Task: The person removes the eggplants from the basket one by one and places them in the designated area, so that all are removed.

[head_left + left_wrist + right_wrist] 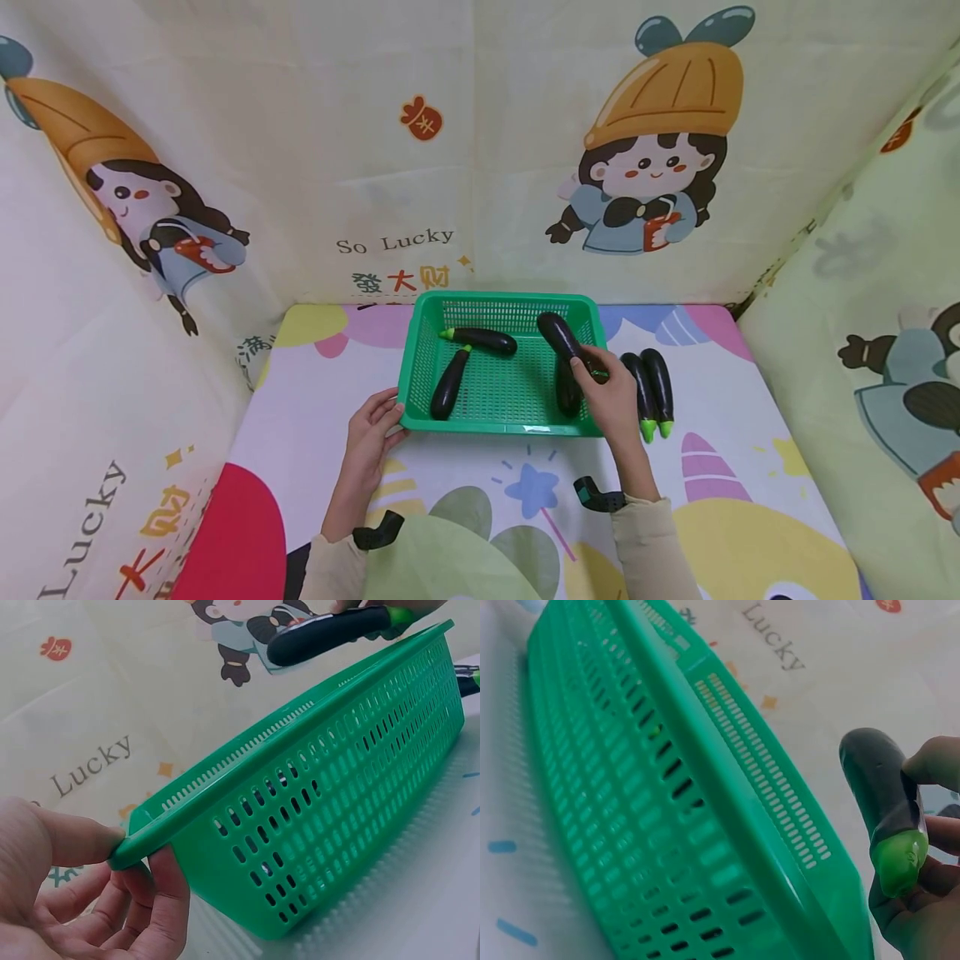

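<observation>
L hand (372,432) pinches basket (420,333) corner; R hand (611,396) grips eggplant (561,335) by stem end over basket, two eggplants (652,382) beside.

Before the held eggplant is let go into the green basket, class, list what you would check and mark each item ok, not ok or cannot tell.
1. Right hand grips the held eggplant near its green stem end: ok.
2. Held eggplant is over the green basket: ok.
3. Left hand steadies the basket's near left corner: ok.
4. Free floor space in the basket between the two left eggplants and the one at the right: ok.
5. Two eggplants on the mat lie clear of the basket: ok.
6. Grip firmness: cannot tell.
</observation>
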The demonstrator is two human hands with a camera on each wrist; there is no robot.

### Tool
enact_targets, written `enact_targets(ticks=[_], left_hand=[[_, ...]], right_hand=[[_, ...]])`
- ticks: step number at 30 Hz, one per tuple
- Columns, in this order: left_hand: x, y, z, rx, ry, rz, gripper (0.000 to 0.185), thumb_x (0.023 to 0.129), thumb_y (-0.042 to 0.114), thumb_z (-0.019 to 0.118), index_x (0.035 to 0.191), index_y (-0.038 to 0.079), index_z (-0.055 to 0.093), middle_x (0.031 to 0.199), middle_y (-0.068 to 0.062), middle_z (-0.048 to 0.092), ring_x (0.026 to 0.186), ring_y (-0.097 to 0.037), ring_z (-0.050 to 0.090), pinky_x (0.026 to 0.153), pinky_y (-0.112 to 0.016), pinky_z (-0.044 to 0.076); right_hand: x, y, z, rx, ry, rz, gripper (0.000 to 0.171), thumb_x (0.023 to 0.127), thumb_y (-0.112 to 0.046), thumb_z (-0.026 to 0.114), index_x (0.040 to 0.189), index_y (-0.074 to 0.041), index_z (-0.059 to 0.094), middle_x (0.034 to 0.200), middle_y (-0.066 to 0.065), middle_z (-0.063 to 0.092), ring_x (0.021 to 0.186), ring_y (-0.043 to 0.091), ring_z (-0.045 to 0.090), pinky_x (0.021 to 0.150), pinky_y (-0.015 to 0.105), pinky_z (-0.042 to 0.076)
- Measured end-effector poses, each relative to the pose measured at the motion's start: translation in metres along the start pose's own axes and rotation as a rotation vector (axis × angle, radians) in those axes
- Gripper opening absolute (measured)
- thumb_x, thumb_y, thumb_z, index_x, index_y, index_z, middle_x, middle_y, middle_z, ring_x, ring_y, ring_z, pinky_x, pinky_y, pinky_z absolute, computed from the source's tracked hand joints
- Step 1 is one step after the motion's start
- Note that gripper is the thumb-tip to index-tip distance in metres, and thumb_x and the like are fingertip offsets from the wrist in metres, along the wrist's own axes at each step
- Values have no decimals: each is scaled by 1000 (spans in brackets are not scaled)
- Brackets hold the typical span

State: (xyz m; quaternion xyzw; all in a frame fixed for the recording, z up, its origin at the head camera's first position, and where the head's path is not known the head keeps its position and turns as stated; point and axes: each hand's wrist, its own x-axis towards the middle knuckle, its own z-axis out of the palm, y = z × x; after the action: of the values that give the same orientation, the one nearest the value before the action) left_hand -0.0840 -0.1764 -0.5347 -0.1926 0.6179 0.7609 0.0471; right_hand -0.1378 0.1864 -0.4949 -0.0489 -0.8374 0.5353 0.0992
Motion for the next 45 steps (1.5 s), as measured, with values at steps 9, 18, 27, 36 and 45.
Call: enact_targets(ticks=[9,18,27,36,45], left_hand=[[0,1,0,-5,-1,-3,41,104,8,63,144,3,55,112,1,70,85,-8,70,78,-30,63],[0,1,0,-3,-3,-5,41,104,9,62,144,3,54,110,5,70,86,-7,70,79,-30,63],[0,1,1,-1,2,-3,41,104,8,62,144,3,55,113,2,70,86,-7,70,79,-30,63],[-1,0,0,-5,-5,-1,40,105,8,61,144,3,55,115,-2,69,87,-8,71,79,-29,63],[1,0,0,1,-11,-7,41,105,9,62,144,3,54,114,0,69,88,-8,71,79,-30,63]], right_hand=[[4,8,-15,8,100,22,39,101,-31,71,134,-11,70,126,13,72,100,8,62,77,4,47],[4,16,-28,4,223,30,38,101,-24,70,135,-7,68,122,18,69,96,6,56,80,2,43],[4,27,-42,21,349,48,38,100,-24,70,133,-7,70,117,16,70,91,3,55,79,8,43],[3,34,-59,24,434,138,41,101,-31,67,135,-8,70,123,16,69,94,0,54,81,7,44],[3,45,-79,17,471,245,44,102,-36,65,138,-11,68,122,6,67,96,-1,53,79,8,45]])
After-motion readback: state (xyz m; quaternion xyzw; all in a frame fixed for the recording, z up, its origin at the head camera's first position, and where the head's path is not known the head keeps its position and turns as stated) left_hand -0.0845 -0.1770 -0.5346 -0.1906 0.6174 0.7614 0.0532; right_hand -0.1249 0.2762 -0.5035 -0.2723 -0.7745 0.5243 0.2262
